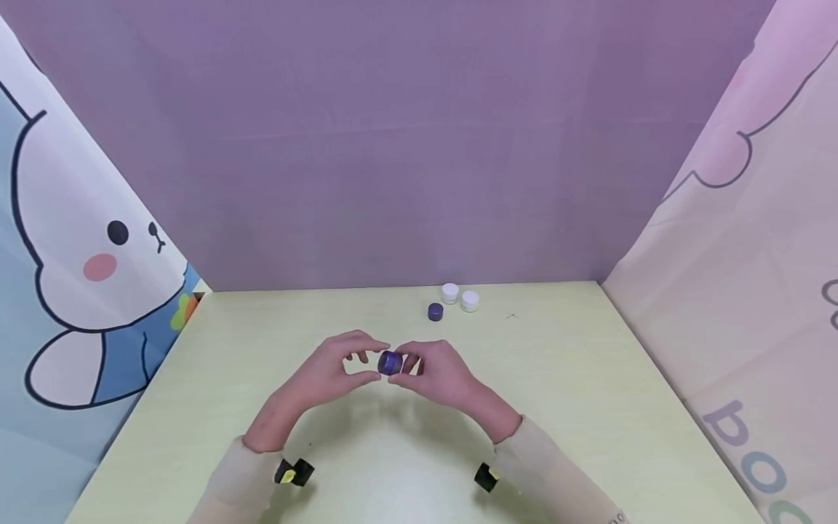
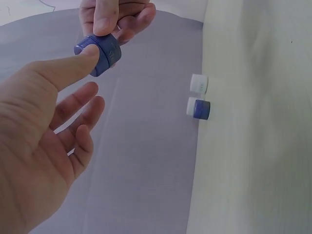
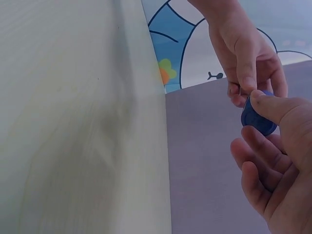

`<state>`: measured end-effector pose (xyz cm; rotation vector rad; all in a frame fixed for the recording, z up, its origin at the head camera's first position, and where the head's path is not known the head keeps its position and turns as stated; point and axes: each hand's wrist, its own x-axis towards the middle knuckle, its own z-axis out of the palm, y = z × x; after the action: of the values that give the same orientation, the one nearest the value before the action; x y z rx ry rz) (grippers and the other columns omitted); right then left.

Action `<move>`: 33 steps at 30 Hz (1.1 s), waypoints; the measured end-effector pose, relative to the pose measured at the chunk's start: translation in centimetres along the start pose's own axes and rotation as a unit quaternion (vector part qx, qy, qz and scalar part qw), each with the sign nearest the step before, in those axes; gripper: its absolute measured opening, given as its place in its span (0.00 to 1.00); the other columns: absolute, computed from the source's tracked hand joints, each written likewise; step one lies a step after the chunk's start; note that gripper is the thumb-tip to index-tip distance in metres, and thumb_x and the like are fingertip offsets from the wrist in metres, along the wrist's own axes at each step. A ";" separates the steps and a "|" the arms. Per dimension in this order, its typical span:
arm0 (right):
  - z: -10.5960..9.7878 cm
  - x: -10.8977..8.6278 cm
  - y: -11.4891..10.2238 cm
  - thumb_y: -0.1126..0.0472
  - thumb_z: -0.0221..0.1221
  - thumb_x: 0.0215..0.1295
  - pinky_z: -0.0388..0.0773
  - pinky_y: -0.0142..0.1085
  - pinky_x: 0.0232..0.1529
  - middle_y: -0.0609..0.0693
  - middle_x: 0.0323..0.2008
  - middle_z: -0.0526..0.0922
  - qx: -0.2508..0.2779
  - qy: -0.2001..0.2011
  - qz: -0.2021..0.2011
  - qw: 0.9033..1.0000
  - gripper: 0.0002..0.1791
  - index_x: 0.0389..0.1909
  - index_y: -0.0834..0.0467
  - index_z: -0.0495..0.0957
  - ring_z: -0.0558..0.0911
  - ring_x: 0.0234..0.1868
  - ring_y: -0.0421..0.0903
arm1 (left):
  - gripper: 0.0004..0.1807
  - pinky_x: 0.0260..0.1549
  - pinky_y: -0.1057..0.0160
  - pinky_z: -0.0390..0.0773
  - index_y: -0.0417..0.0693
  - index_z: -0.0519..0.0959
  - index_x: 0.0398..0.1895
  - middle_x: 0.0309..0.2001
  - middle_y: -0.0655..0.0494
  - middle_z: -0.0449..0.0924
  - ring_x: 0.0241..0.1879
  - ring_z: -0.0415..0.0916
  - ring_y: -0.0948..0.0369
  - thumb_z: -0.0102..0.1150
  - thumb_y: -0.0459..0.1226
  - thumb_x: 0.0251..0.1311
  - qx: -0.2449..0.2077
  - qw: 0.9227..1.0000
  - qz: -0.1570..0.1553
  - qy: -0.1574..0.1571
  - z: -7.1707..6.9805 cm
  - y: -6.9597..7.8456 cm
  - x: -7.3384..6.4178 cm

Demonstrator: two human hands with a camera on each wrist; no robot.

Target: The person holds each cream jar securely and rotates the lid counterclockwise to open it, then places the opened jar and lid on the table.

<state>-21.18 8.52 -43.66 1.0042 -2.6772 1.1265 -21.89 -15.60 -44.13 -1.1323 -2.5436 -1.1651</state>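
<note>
A small purple jar [image 1: 390, 363] is held up between both hands, over the middle of the table. My left hand [image 1: 327, 372] pinches one end of it with thumb and forefinger. On the other end, my right hand [image 1: 440, 373] grips it the same way. In the left wrist view the jar [image 2: 111, 52] is tilted, and a seam runs around it. Its round, flat end [image 3: 257, 121] shows in the right wrist view, partly covered by the right thumb. The other fingers of both hands curve loosely away from the jar.
Near the table's back edge stand another small purple jar [image 1: 435, 312] and two white jars, one farther back [image 1: 449, 293] and one to the right [image 1: 469, 301]. A purple curtain [image 1: 406, 145] rises behind the pale table [image 1: 556, 364]. Printed cloth panels flank both sides.
</note>
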 end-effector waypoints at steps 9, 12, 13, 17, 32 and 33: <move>0.5 0.1 0.1 0.54 0.71 0.56 0.76 0.29 0.24 0.38 0.27 0.82 0.004 -0.002 0.002 1.000 0.16 0.45 0.53 0.83 0.78 0.22 0.38 | 0.21 0.34 0.62 0.75 0.62 0.81 0.54 0.42 0.70 0.77 0.34 0.75 0.65 0.70 0.43 0.56 -0.043 0.999 -0.020 -0.014 0.1 -0.2 -0.1; 0.7 0.1 0.0 0.54 0.71 0.56 0.76 0.28 0.24 0.38 0.27 0.82 0.004 -0.004 0.003 1.000 0.16 0.45 0.52 0.83 0.78 0.22 0.37 | 0.20 0.34 0.62 0.75 0.63 0.82 0.51 0.41 0.70 0.77 0.34 0.75 0.65 0.71 0.46 0.54 -0.049 0.998 -0.031 -0.002 0.3 -0.5 -0.3; 0.7 0.1 -0.1 0.54 0.71 0.56 0.75 0.28 0.24 0.38 0.27 0.82 0.005 -0.005 0.003 1.000 0.16 0.45 0.52 0.83 0.78 0.22 0.37 | 0.19 0.34 0.62 0.75 0.63 0.82 0.50 0.40 0.70 0.78 0.34 0.75 0.65 0.71 0.47 0.54 -0.050 0.998 -0.034 0.003 0.4 -0.6 -0.3; 0.8 0.1 -0.3 0.53 0.71 0.56 0.76 0.29 0.24 0.37 0.27 0.82 0.009 -0.002 0.002 1.000 0.16 0.45 0.51 0.83 0.78 0.22 0.38 | 0.16 0.33 0.62 0.74 0.66 0.83 0.47 0.38 0.71 0.79 0.33 0.75 0.65 0.71 0.50 0.54 -0.055 0.997 -0.048 0.020 0.7 -0.7 -0.5; 1.1 0.2 0.1 0.53 0.72 0.55 0.75 0.29 0.23 0.37 0.26 0.82 0.023 0.003 0.006 1.000 0.17 0.45 0.53 0.83 0.78 0.21 0.40 | 0.27 0.34 0.62 0.74 0.62 0.79 0.56 0.44 0.68 0.78 0.36 0.77 0.59 0.75 0.41 0.50 -0.058 0.997 -0.051 0.029 0.3 -0.4 -1.0; 1.1 0.2 0.2 0.52 0.72 0.55 0.75 0.29 0.22 0.37 0.26 0.82 0.024 0.001 0.007 1.000 0.17 0.45 0.52 0.83 0.78 0.21 0.39 | 0.26 0.34 0.62 0.74 0.61 0.80 0.55 0.44 0.68 0.79 0.36 0.77 0.59 0.75 0.40 0.50 -0.063 0.997 -0.047 0.027 0.3 -0.4 -1.0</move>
<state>-21.20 7.77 -44.53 0.9930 -2.6711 1.1992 -21.39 -16.15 -45.04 -1.0005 -2.5389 -1.3760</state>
